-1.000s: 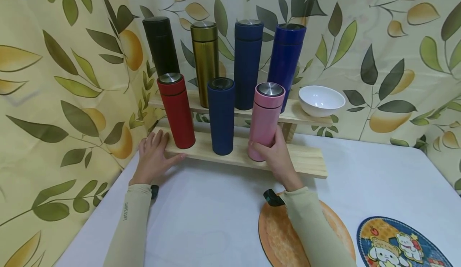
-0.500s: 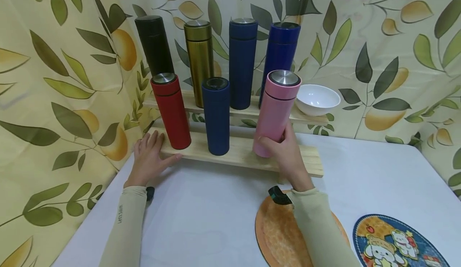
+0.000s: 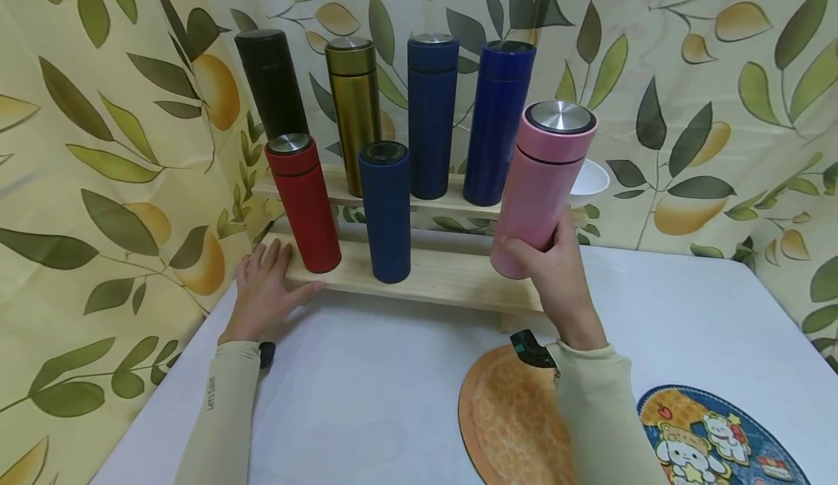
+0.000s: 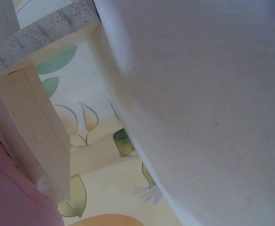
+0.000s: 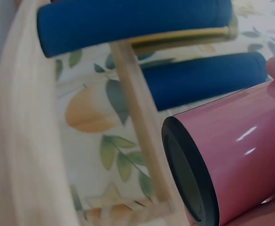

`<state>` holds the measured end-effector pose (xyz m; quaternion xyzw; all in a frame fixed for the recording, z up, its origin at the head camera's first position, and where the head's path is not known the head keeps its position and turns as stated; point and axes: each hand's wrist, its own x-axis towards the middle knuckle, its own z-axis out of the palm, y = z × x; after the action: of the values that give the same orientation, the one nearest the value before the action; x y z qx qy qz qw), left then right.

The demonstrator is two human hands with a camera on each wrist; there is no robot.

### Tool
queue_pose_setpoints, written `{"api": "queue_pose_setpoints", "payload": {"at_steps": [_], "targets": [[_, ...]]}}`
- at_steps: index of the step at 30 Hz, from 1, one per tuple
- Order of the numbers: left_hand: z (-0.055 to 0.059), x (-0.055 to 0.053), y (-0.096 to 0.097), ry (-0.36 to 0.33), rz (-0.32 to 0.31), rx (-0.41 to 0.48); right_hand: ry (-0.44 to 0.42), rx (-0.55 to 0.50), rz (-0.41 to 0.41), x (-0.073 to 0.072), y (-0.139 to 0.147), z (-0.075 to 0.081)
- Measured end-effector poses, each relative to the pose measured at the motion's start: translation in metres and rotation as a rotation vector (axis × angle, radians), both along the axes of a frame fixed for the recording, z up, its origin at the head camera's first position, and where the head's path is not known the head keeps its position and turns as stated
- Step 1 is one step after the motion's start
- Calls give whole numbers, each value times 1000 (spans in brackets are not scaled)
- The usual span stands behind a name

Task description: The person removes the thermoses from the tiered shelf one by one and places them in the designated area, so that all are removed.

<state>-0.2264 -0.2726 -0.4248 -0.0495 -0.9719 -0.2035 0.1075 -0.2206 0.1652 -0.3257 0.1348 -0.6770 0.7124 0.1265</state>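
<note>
My right hand (image 3: 563, 281) grips a pink thermos (image 3: 546, 179) with a steel lid round its lower part. The thermos is tilted and raised off the lower board; its dark base (image 5: 189, 174) shows in the right wrist view. My left hand (image 3: 262, 296) rests on the left end of the two-tier wooden rack (image 3: 458, 281), fingers extended and thumb along the front edge. Beside it on the lower board stand a red thermos (image 3: 304, 205) and a blue thermos (image 3: 386, 212). In the left wrist view, part of the hand (image 4: 15, 188) is beside the rack's leg (image 4: 38, 132).
On the upper board are black (image 3: 271, 81), gold (image 3: 355, 114), navy (image 3: 432, 118) and glossy blue (image 3: 500, 121) thermoses. A white bowl (image 3: 591, 182) is partly hidden behind the pink thermos. A round orange mat (image 3: 511, 412) and a cartoon mat (image 3: 720, 434) lie on the white table (image 3: 353, 398).
My right hand has lifted the pink thermos off the lower board, moving it up and to the right and tilting it. The left hand keeps its place on the rack.
</note>
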Motion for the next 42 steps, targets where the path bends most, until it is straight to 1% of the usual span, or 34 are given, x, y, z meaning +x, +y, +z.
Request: {"api": "queue_pose_setpoints", "payload": {"at_steps": [3, 9, 14, 21, 27, 32, 37, 42], "targets": [[0, 0, 0, 24, -1, -6, 28, -9, -16, 2, 9, 6], [-4, 1, 0, 29, -5, -4, 44, -25, -54, 11, 30, 14], [-3, 1, 2, 54, -13, 13, 49, -33, -98, 16, 47, 20], [-4, 3, 1, 42, -12, 11, 55, -33, -143, 17, 65, 24], [-2, 3, 2, 56, -18, 14, 61, -59, -185, 20, 81, 25], [-5, 4, 4, 52, -18, 8, 32, -79, -213, 21, 93, 23], [-4, 1, 3, 62, -16, -4, 1, -98, -220, 18, 104, 20], [-1, 2, 1, 50, -10, -9, -14, -159, -215, 11, 111, 14]]}}
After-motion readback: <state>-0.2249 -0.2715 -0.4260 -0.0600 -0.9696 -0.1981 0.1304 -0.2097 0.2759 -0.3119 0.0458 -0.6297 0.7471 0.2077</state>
